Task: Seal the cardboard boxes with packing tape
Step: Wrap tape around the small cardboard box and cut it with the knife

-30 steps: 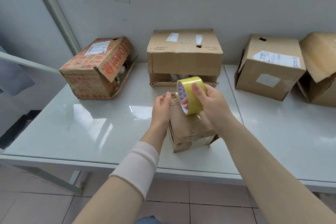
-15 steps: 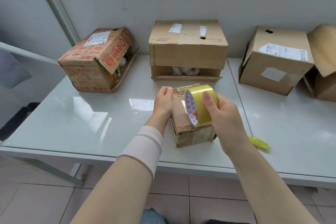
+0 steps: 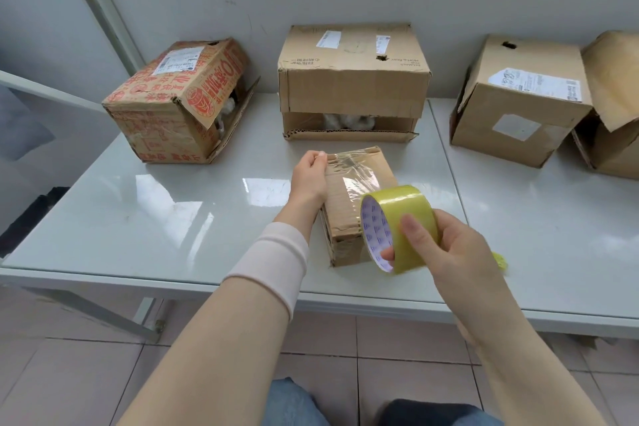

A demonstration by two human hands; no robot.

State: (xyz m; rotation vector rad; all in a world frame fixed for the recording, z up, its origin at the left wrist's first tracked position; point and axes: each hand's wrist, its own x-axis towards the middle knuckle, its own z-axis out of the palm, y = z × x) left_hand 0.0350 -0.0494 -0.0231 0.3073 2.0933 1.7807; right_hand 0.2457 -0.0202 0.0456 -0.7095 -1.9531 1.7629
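A small brown cardboard box [image 3: 345, 214] stands near the front edge of the white table [image 3: 173, 218]. My left hand [image 3: 309, 176] holds the box's far left corner, pinning the clear tape end there. A strip of clear tape [image 3: 356, 176] runs from that corner across the box top to a yellow tape roll [image 3: 401, 228]. My right hand [image 3: 446, 252] grips the roll above the box's near right side, thumb on its outer face and a finger through the core.
Along the wall stand a red-printed box [image 3: 173, 107] on its side, a wide brown box [image 3: 352, 79] with its front flap open, a labelled box [image 3: 518, 100] and a torn-open box [image 3: 612, 107] at far right. A yellow scrap [image 3: 501, 261] lies behind my right wrist.
My right hand has pulled the roll back toward me and lower, drawing a strip of tape out over the box top. My left hand stays at the far corner.
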